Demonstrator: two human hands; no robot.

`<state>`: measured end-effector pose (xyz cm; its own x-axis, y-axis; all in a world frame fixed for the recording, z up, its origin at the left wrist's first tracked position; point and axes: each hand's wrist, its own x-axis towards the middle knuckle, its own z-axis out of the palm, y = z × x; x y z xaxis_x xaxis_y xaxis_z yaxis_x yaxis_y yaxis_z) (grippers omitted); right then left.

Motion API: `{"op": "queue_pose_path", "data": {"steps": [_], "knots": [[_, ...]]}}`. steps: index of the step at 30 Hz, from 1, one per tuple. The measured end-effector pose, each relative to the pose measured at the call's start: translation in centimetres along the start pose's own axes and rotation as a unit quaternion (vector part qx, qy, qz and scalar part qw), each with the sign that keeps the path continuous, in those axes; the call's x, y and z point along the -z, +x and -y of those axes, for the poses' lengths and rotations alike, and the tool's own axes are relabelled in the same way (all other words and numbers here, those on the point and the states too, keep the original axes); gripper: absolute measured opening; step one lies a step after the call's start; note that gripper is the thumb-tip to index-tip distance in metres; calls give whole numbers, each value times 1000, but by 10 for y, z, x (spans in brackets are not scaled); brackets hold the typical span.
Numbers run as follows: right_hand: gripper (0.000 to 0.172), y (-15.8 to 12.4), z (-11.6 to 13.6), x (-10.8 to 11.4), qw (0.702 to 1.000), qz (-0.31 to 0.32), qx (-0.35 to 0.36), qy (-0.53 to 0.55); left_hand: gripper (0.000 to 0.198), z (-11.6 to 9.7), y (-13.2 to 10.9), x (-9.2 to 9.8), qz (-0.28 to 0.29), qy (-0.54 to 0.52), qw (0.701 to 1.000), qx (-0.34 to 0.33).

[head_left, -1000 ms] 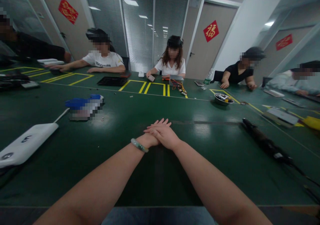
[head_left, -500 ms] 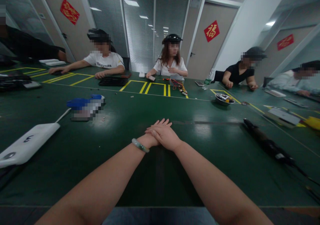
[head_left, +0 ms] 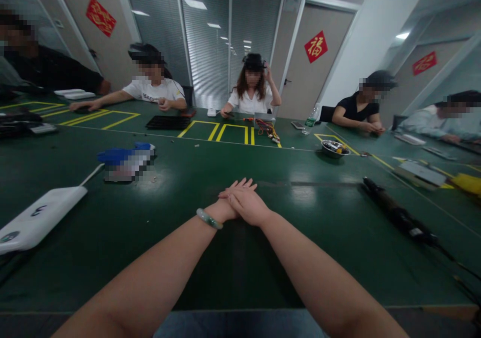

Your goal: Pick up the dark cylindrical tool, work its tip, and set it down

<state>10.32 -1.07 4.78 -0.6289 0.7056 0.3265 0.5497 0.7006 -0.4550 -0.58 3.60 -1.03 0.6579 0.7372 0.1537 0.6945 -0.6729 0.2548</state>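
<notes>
Fingers (head_left: 241, 183) lie flat together, gripping nothing, the right hand (head_left: 248, 206) crossed over the left hand (head_left: 226, 210) on the green workbench (head_left: 240, 273), a blurred blue bundle (head_left: 120, 156) well off to the left.

Your right hand (head_left: 246, 204) lies across your left hand (head_left: 225, 210), fingers loose and holding nothing, on the green workbench (head_left: 300, 263). A jade bangle (head_left: 208, 218) circles your left wrist. Off to your left sit a white pad (head_left: 41, 218) with a short cable and a blurred blue bundle (head_left: 126, 160). To your right lies a long black object (head_left: 398, 212), with a steel bowl (head_left: 332, 149) farther off. Across the bench, a co-worker (head_left: 251, 90) in a white top raises a hand to their head, near a tangle of wires (head_left: 267, 129).
</notes>
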Motion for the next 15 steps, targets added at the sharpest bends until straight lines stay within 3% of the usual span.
{"op": "queue_pose_path", "data": {"steps": [4,8,12,15], "knots": [[44,-7,-6,4,999,-10,-18,-45,57,-2,-4,9,12,33,998,-47],[48,-31,-37,28,968,-68,-150,-188,63,-6,-5,20,15,0,999,-30],[58,-96,-80,80,889,-182,-325,-265,71,-6,-6,27,32,-38,999,-9],[68,-180,-111,124,787,-274,-451,-319,72,-5,-7,28,37,-47,998,-12]]}}
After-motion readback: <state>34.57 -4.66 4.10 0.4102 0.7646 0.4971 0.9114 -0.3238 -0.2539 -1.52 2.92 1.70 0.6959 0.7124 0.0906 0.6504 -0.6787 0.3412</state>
